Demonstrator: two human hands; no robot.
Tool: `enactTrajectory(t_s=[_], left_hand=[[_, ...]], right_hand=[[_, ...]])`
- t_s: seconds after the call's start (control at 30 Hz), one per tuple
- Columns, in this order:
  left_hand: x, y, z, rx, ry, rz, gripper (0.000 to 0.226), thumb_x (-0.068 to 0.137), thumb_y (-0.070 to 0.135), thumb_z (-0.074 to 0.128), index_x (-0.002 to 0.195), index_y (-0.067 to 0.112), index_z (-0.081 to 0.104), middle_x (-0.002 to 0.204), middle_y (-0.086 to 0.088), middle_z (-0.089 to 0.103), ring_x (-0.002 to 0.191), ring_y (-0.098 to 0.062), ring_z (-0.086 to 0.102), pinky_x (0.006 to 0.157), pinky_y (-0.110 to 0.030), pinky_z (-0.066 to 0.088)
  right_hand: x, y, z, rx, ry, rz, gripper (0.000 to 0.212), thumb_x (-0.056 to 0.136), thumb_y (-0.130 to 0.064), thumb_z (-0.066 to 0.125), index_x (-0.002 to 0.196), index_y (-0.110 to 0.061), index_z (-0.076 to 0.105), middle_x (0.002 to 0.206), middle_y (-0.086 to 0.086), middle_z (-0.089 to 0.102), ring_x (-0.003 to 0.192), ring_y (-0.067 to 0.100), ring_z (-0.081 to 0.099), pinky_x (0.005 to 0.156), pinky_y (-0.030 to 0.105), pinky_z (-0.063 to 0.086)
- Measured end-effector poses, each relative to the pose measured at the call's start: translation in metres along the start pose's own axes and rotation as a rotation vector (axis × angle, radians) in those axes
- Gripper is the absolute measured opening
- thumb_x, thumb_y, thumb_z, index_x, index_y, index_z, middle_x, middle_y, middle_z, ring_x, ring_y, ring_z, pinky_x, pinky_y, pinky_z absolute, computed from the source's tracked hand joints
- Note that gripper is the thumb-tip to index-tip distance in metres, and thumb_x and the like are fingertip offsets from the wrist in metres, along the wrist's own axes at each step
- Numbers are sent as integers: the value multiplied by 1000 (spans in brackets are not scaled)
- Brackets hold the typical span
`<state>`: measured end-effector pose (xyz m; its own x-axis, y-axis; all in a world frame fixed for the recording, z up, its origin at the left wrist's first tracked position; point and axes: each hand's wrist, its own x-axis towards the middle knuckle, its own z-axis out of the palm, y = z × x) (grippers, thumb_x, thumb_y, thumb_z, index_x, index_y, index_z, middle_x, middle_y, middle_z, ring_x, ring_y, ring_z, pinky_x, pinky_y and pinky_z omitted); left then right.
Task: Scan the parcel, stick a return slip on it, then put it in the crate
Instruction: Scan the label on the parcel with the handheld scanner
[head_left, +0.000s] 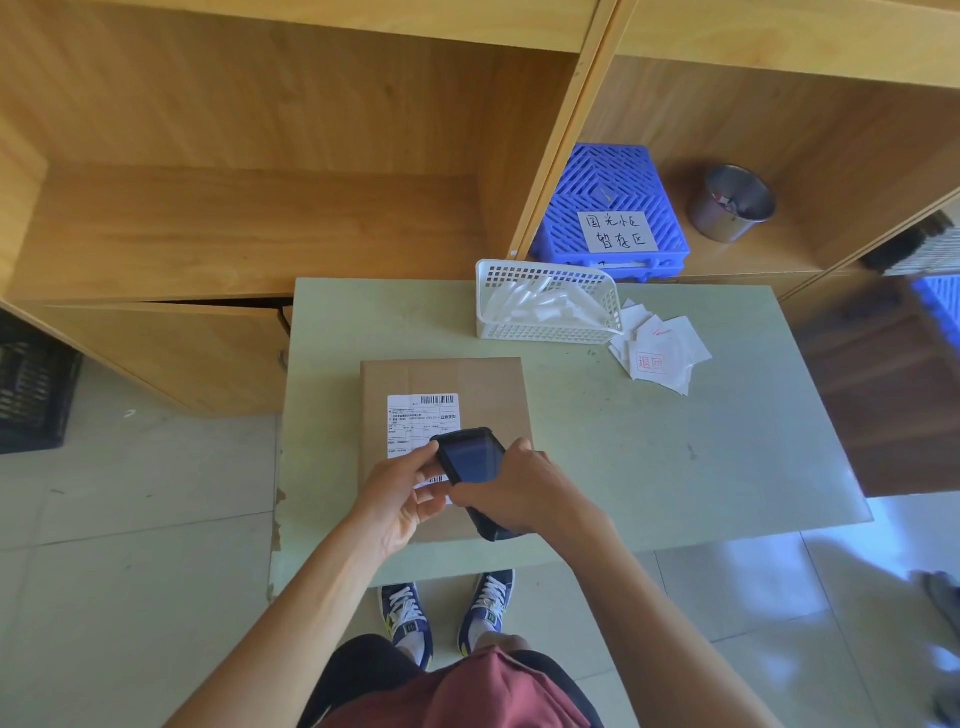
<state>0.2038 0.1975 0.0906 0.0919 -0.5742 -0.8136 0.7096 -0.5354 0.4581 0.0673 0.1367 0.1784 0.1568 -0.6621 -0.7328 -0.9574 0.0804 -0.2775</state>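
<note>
A brown cardboard parcel (488, 395) lies flat on the pale green table (675, 441), its white shipping label (415, 421) facing up. Both hands hold a black handheld scanner (470, 460) just above the label's lower part. My right hand (519, 493) grips the scanner's body. My left hand (400, 493) pinches its upper left edge with thumb and fingers. White return slips (662, 356) with red stamps lie in a loose pile at the table's back right. A blue plastic crate (610, 208) with a handwritten sign stands on the shelf behind the table.
A white mesh basket (545, 304) with white strips stands at the table's far edge. A metal cup (732, 202) sits on the shelf right of the blue crate. A black crate (31, 384) rests on the floor at left. Wooden shelving runs behind the table.
</note>
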Motion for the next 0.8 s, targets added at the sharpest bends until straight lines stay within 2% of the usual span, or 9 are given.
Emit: enactTrajectory(t_s=[0.13, 0.27, 0.4, 0.5, 0.57, 0.7, 0.8], left_hand=[[-1, 3, 7, 22, -28, 27, 24, 101, 22, 62, 119, 6, 66, 92, -13, 70, 60, -21, 70, 39, -24, 52], [-2, 8, 23, 92, -71, 65, 16, 103, 22, 58, 107, 11, 68, 93, -9, 70, 75, -25, 67, 46, -26, 49], [3, 15, 56, 248, -126, 129, 19, 104, 21, 54, 105, 17, 72, 96, -4, 72, 80, -20, 65, 58, -29, 43], [13, 17, 90, 354, -192, 217, 26, 98, 10, 57, 119, 19, 71, 103, -5, 76, 82, -21, 70, 62, -31, 46], [22, 15, 111, 401, -157, 261, 37, 94, 2, 59, 126, 20, 63, 110, -6, 76, 84, -21, 72, 63, -31, 50], [46, 1, 153, 547, -166, 315, 48, 92, -7, 53, 132, 19, 53, 119, -2, 71, 86, -15, 71, 60, -28, 54], [65, -11, 180, 645, -165, 304, 47, 94, -3, 51, 129, 28, 52, 119, 9, 65, 99, -14, 67, 64, -27, 55]], right_hand=[[3, 8, 2, -30, 20, -50, 68, 76, -56, 69, 119, -13, 39, 106, 4, 52, 103, 26, 53, 78, 35, 46], [9, 21, -1, -40, 120, -93, 70, 75, -55, 69, 122, -13, 38, 115, 4, 50, 113, 28, 50, 92, 44, 49], [19, 43, -4, -4, 299, -100, 63, 74, -54, 67, 116, -18, 37, 114, 1, 49, 111, 28, 49, 89, 46, 49], [35, 68, -8, 72, 441, -81, 71, 73, -56, 68, 127, -22, 37, 119, -1, 47, 114, 27, 48, 86, 44, 48], [47, 85, -12, 122, 511, -61, 76, 73, -55, 69, 134, -23, 35, 122, -2, 45, 117, 25, 47, 86, 43, 48], [74, 119, -20, 169, 590, -13, 84, 72, -57, 74, 138, -23, 35, 127, -4, 44, 120, 23, 46, 87, 44, 51], [96, 145, -24, 183, 615, 19, 85, 73, -55, 77, 139, -21, 37, 130, -4, 45, 118, 22, 46, 86, 42, 50]])
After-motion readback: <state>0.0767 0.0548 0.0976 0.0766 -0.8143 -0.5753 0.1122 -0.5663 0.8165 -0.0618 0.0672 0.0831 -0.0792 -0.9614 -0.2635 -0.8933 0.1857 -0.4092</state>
